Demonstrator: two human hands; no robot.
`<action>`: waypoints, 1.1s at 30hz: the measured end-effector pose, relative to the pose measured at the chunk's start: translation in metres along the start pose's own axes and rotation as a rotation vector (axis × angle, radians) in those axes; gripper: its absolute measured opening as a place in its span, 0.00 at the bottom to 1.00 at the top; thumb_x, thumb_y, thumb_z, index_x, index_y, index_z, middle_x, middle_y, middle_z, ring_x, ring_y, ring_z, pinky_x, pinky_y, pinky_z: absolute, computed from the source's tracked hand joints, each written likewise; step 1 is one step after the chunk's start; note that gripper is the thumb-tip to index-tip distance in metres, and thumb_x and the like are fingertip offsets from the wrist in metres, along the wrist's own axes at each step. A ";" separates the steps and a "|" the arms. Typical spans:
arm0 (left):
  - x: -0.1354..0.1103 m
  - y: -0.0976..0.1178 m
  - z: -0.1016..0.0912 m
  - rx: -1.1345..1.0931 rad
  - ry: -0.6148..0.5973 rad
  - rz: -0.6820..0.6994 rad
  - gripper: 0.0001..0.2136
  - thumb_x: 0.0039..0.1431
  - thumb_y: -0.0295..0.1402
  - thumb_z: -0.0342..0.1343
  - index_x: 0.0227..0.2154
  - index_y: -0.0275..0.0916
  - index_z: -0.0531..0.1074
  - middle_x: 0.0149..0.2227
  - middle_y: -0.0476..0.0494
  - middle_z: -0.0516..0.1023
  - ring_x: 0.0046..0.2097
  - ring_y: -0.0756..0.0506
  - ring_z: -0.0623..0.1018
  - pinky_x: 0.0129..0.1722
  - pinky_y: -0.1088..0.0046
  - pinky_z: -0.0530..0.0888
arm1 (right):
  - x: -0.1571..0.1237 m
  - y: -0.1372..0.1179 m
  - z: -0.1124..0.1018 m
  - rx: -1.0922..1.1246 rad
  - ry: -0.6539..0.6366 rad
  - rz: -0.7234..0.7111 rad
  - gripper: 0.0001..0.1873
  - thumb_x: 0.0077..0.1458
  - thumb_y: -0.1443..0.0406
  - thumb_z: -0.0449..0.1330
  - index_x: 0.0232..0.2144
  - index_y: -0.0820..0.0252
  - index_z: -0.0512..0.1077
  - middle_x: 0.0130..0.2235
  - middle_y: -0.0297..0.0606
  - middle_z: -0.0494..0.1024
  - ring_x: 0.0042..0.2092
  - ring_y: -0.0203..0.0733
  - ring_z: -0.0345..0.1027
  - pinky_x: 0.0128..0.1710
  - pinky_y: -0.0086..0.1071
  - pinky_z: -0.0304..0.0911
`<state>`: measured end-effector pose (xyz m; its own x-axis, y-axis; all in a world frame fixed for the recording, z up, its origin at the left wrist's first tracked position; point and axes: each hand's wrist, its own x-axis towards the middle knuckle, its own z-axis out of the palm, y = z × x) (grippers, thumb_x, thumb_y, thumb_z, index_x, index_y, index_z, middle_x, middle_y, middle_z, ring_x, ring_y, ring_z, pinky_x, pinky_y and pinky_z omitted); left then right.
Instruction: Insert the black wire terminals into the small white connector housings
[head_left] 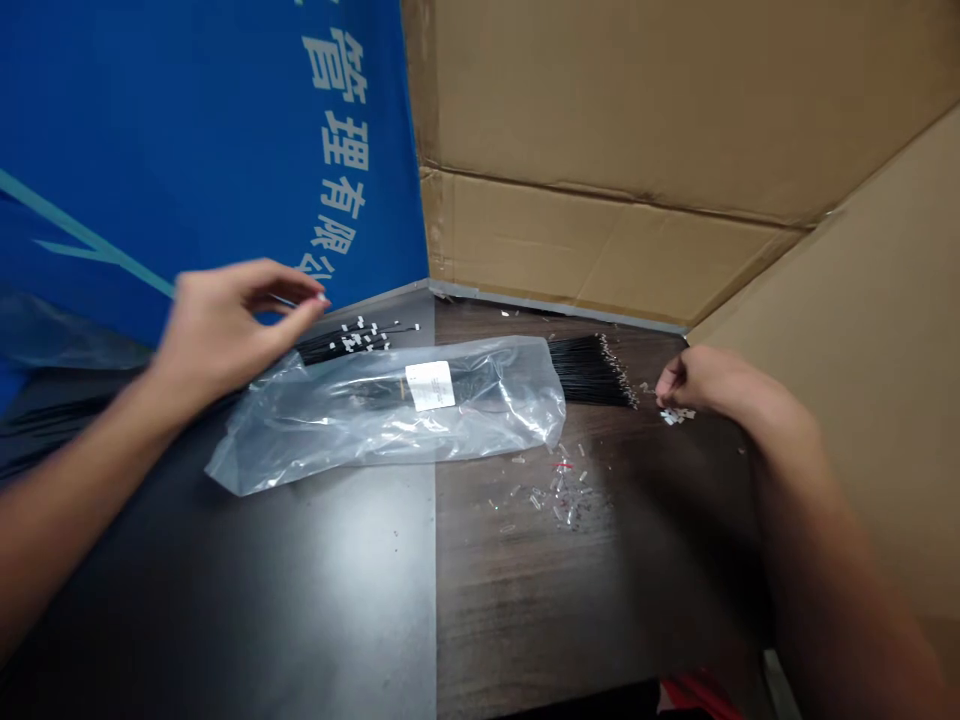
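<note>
A long clear plastic bag (360, 425) with a white rectangular paper label (430, 385) is laid across a dark table (517, 600). A sheaf of thin black wires with bare metal-coloured ends (592, 372) is seen jutting from the bag's right end. Behind the bag's left part, black wires tipped with small white connectors (360, 338) are bunched. Above that left part, the left hand (225, 325) is raised, and a small white piece (322, 298) is pinched between its thumb and finger. To the right of the bag, past the metal-coloured ends, the right hand (701, 380) is lowered with fingertips drawn together at a little pile of flat white pieces (677, 415); whether one is gripped cannot be told. In front of the bag's right end, tiny clear and red scraps (570, 495) are scattered.
</note>
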<state>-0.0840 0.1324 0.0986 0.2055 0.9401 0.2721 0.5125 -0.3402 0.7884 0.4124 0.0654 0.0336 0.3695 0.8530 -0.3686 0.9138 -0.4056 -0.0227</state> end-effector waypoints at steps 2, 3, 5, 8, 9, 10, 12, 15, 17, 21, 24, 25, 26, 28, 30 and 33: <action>0.006 -0.019 0.006 0.072 -0.067 -0.018 0.08 0.68 0.36 0.66 0.42 0.37 0.85 0.36 0.65 0.86 0.39 0.57 0.77 0.43 0.93 0.72 | -0.004 -0.002 -0.001 0.010 0.040 0.002 0.13 0.71 0.57 0.64 0.38 0.61 0.77 0.36 0.35 0.81 0.33 0.35 0.74 0.36 0.32 0.74; 0.009 -0.027 0.010 0.089 -0.093 -0.031 0.07 0.66 0.36 0.68 0.41 0.37 0.85 0.35 0.66 0.86 0.37 0.57 0.77 0.41 0.92 0.73 | -0.007 -0.004 -0.002 0.024 0.076 -0.006 0.13 0.71 0.58 0.64 0.37 0.61 0.77 0.35 0.33 0.80 0.32 0.35 0.73 0.35 0.32 0.73; 0.014 -0.041 0.014 0.103 -0.100 -0.042 0.06 0.64 0.35 0.70 0.40 0.38 0.85 0.33 0.65 0.87 0.35 0.56 0.77 0.38 0.91 0.73 | -0.016 -0.012 -0.003 0.077 0.180 -0.059 0.12 0.67 0.61 0.67 0.32 0.61 0.75 0.30 0.31 0.77 0.29 0.34 0.69 0.33 0.31 0.70; 0.016 -0.042 0.011 0.120 -0.057 -0.026 0.07 0.63 0.34 0.70 0.42 0.39 0.86 0.40 0.64 0.88 0.45 0.53 0.80 0.44 0.89 0.74 | -0.038 -0.037 -0.002 0.230 0.373 -0.249 0.08 0.58 0.69 0.66 0.27 0.57 0.74 0.26 0.35 0.75 0.28 0.38 0.66 0.34 0.36 0.64; 0.013 -0.036 0.009 0.125 -0.034 -0.013 0.08 0.63 0.34 0.70 0.44 0.40 0.86 0.44 0.64 0.88 0.50 0.51 0.79 0.49 0.88 0.74 | -0.047 -0.048 0.000 0.295 0.428 -0.322 0.07 0.56 0.71 0.64 0.28 0.56 0.75 0.26 0.36 0.76 0.29 0.40 0.67 0.35 0.38 0.63; 0.007 -0.028 0.010 0.139 -0.013 0.013 0.09 0.64 0.33 0.70 0.46 0.40 0.85 0.48 0.62 0.87 0.54 0.49 0.79 0.54 0.85 0.73 | -0.057 -0.061 0.003 0.360 0.459 -0.406 0.06 0.55 0.71 0.62 0.31 0.56 0.76 0.29 0.37 0.78 0.30 0.41 0.69 0.37 0.38 0.64; -0.014 -0.005 0.018 0.182 0.025 0.102 0.08 0.64 0.32 0.68 0.45 0.38 0.85 0.51 0.55 0.86 0.54 0.47 0.80 0.60 0.78 0.73 | -0.080 -0.088 0.013 0.483 0.466 -0.597 0.08 0.56 0.71 0.60 0.35 0.57 0.79 0.36 0.39 0.81 0.35 0.42 0.73 0.42 0.38 0.67; -0.064 0.029 0.053 0.139 -0.036 0.263 0.05 0.64 0.29 0.65 0.40 0.38 0.85 0.42 0.45 0.87 0.46 0.44 0.84 0.51 0.72 0.79 | -0.117 -0.122 0.032 0.614 0.351 -0.853 0.08 0.61 0.68 0.60 0.37 0.57 0.80 0.38 0.37 0.82 0.38 0.39 0.75 0.41 0.33 0.70; -0.100 0.040 0.082 -0.066 -0.179 0.270 0.07 0.64 0.26 0.63 0.42 0.37 0.84 0.39 0.43 0.87 0.39 0.46 0.85 0.42 0.75 0.82 | -0.138 -0.135 0.045 0.812 0.186 -0.996 0.07 0.63 0.68 0.61 0.41 0.58 0.79 0.37 0.37 0.81 0.37 0.38 0.75 0.40 0.33 0.71; -0.141 0.026 0.118 -0.311 -0.207 0.257 0.07 0.63 0.20 0.64 0.40 0.38 0.83 0.35 0.44 0.86 0.35 0.48 0.85 0.38 0.79 0.82 | -0.153 -0.144 0.066 1.111 -0.104 -0.976 0.07 0.58 0.71 0.65 0.39 0.58 0.74 0.34 0.33 0.78 0.35 0.36 0.72 0.38 0.32 0.71; -0.142 0.011 0.122 -0.348 -0.207 0.275 0.08 0.62 0.18 0.65 0.36 0.38 0.85 0.34 0.45 0.87 0.35 0.49 0.86 0.38 0.80 0.81 | -0.147 -0.146 0.073 1.209 -0.248 -0.888 0.09 0.57 0.71 0.68 0.36 0.57 0.72 0.35 0.34 0.79 0.35 0.36 0.73 0.38 0.31 0.72; -0.140 0.009 0.121 -0.350 -0.213 0.264 0.09 0.62 0.18 0.65 0.35 0.39 0.85 0.34 0.45 0.87 0.35 0.49 0.86 0.38 0.80 0.81 | -0.144 -0.146 0.074 1.228 -0.290 -0.867 0.09 0.57 0.69 0.70 0.35 0.58 0.73 0.35 0.35 0.80 0.35 0.36 0.74 0.38 0.31 0.72; -0.137 0.008 0.120 -0.353 -0.221 0.256 0.09 0.61 0.18 0.65 0.35 0.39 0.85 0.34 0.45 0.87 0.34 0.49 0.86 0.37 0.80 0.81 | -0.141 -0.146 0.073 1.237 -0.320 -0.855 0.09 0.56 0.68 0.72 0.34 0.58 0.74 0.35 0.35 0.81 0.35 0.36 0.74 0.38 0.30 0.72; -0.134 0.009 0.119 -0.365 -0.243 0.238 0.09 0.61 0.18 0.65 0.33 0.38 0.84 0.33 0.45 0.87 0.34 0.49 0.86 0.37 0.81 0.80 | -0.135 -0.143 0.067 1.181 -0.297 -0.889 0.08 0.55 0.65 0.74 0.33 0.59 0.77 0.34 0.34 0.82 0.33 0.36 0.75 0.36 0.29 0.72; -0.134 0.010 0.120 -0.378 -0.280 0.205 0.09 0.61 0.18 0.64 0.32 0.38 0.84 0.34 0.45 0.87 0.35 0.49 0.87 0.38 0.81 0.81 | -0.124 -0.136 0.055 1.037 -0.123 -0.923 0.06 0.57 0.63 0.73 0.32 0.58 0.80 0.31 0.33 0.83 0.31 0.35 0.75 0.33 0.28 0.72; -0.137 0.007 0.122 -0.406 -0.346 0.128 0.08 0.61 0.19 0.64 0.32 0.38 0.83 0.36 0.44 0.88 0.38 0.49 0.88 0.40 0.82 0.81 | -0.097 -0.114 0.033 0.886 0.267 -0.746 0.09 0.62 0.59 0.68 0.33 0.58 0.81 0.31 0.35 0.83 0.31 0.37 0.74 0.31 0.30 0.70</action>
<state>-0.0067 -0.0012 -0.0005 0.5426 0.8061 0.2361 0.1168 -0.3507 0.9292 0.2666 0.0182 0.0409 -0.0853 0.9737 0.2113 0.5219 0.2243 -0.8230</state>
